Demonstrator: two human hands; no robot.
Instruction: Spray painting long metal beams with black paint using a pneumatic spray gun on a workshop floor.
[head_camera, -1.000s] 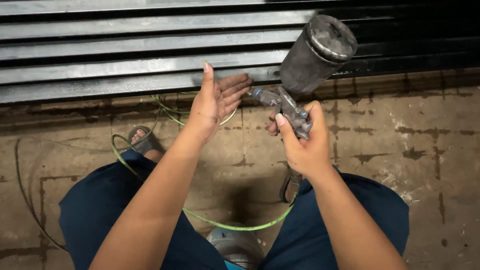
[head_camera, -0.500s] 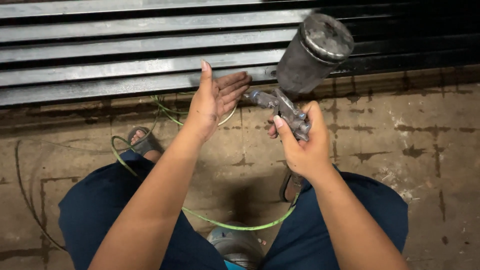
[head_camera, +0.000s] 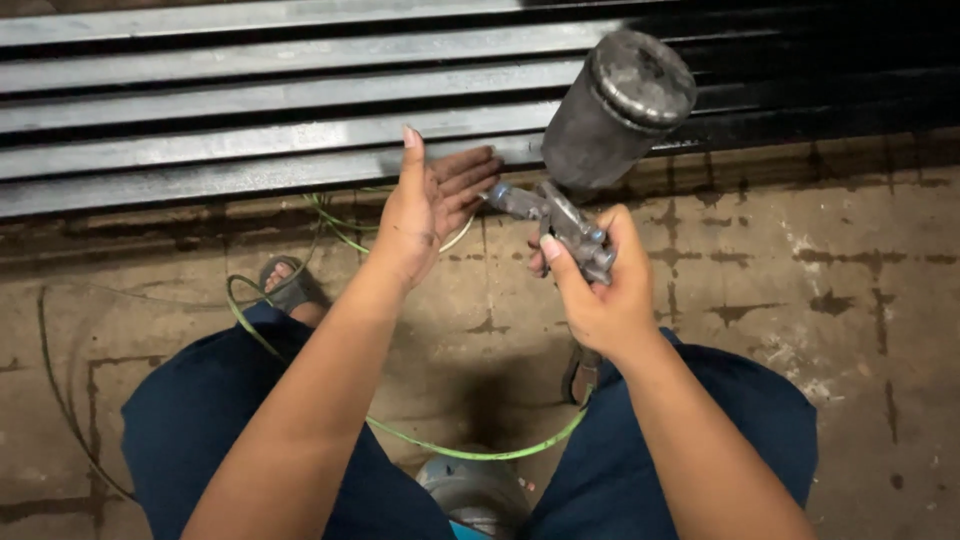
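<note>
The left hand stays raised, fingers straight and together, palm just before the nozzle. The right hand remains clamped on the spray gun, whose cup has barely shifted, above the floor.
</note>
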